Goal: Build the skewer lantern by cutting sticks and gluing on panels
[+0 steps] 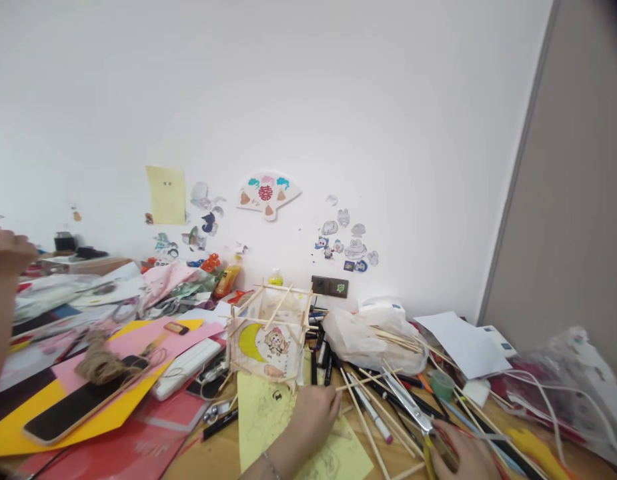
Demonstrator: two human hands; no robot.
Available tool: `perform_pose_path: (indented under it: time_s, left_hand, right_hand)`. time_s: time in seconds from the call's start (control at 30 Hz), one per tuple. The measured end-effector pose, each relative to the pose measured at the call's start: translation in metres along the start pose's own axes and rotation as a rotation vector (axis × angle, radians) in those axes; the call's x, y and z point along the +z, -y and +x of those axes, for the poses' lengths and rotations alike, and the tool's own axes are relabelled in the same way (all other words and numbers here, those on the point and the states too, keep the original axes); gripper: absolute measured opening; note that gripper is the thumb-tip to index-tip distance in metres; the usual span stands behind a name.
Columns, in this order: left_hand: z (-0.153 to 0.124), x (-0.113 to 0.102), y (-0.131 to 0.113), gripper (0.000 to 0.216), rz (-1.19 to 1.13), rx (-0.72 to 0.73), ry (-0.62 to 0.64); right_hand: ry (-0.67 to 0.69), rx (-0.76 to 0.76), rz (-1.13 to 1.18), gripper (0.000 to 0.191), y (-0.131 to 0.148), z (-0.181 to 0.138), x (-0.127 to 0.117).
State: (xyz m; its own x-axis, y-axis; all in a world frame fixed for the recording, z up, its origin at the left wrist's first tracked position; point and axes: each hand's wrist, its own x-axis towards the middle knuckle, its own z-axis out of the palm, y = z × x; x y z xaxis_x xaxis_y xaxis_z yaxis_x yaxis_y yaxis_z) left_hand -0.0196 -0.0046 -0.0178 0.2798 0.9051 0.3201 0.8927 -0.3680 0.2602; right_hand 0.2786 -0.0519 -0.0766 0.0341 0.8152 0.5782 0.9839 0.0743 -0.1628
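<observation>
My left hand (pixel 314 415) reaches over a yellow sheet (pixel 258 427) with pencil drawings, its fingers closed on the end of a thin wooden stick (pixel 365 381). To the right, my right hand (pixel 465 453) is wrapped around the handles of a pair of scissors (pixel 411 405). The metal blades point up and left, their tips close to the stick; whether they touch it I cannot tell. Just beyond my left hand stands a lantern-like box frame (pixel 268 340) of sticks and paper panels, with a yellow moon and a cartoon figure drawn on its front.
Loose sticks and markers (pixel 375 417) lie between my hands. A white plastic bag (pixel 348 337) with sticks on it and a green tape roll (pixel 442 385) are behind. At left are a phone (pixel 73 407), twine (pixel 101 360) and coloured paper. Another person's hand (pixel 8 248) shows far left.
</observation>
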Motion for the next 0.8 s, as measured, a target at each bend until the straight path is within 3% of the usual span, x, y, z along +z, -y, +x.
perform_pose_path:
  time_s: [0.23, 0.37, 0.57, 0.63, 0.8]
  left_hand:
    - [0.002, 0.004, 0.002, 0.042, -0.005, -0.01, 0.028]
    - [0.002, 0.005, 0.002, 0.041, -0.008, -0.012, 0.045]
    - [0.001, -0.002, -0.001, 0.034, 0.009, -0.031, 0.079]
    - [0.004, -0.004, 0.002, 0.032, 0.011, -0.06, 0.064]
    - [0.009, -0.006, 0.009, 0.022, -0.046, -0.049, 0.058]
  right_hand:
    - [0.063, 0.075, -0.02, 0.033, 0.003, 0.002, -0.001]
    - [0.031, 0.074, -0.051, 0.031, 0.005, 0.0, 0.001]
    - [-0.035, 0.058, 0.044, 0.026, 0.033, 0.006, -0.03]
    - [0.026, 0.022, 0.152, 0.023, 0.051, 0.017, -0.043]
    - [0.429, -0.047, 0.23, 0.015, 0.111, 0.051, -0.048]
